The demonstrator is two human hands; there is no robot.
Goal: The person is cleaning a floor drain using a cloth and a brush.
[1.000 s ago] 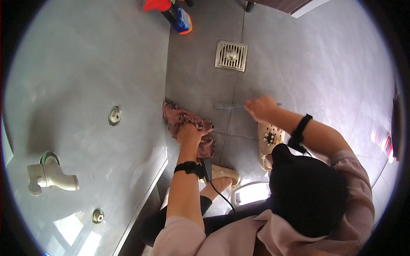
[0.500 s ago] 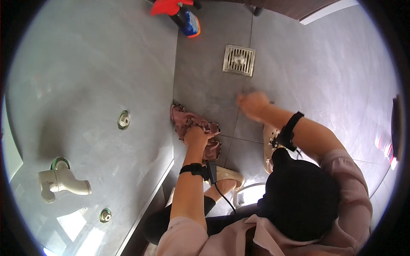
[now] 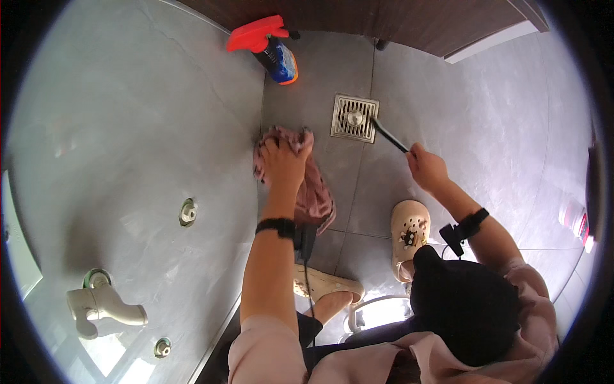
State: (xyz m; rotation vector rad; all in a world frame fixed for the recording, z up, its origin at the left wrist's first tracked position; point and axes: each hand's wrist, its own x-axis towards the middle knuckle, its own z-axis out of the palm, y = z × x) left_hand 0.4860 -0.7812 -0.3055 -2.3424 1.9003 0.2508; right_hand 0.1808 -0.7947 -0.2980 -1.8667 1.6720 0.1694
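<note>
My left hand point(image 3: 283, 165) presses on a crumpled mauve cloth point(image 3: 314, 195), its fingers curled into the fabric where the grey floor meets the wall. Part of the cloth trails back toward my wrist. In my right hand point(image 3: 426, 168) is the end of a thin dark-handled brush point(image 3: 390, 136), held at a slant. Its far tip reaches the right edge of a square metal floor drain point(image 3: 355, 118); the bristles are too small to make out clearly.
A spray bottle point(image 3: 280, 61) with a red trigger head stands beyond the drain, by the wall. A dark cabinet point(image 3: 358, 19) borders the far side. On the left wall are a white pipe elbow point(image 3: 105, 306) and two valve fittings. My beige clogs point(image 3: 411, 233) rest on the floor.
My left hand has moved forward along the wall with the cloth. My right hand has shifted right, and the brush now shows plainly at the drain. The view has tilted slightly forward.
</note>
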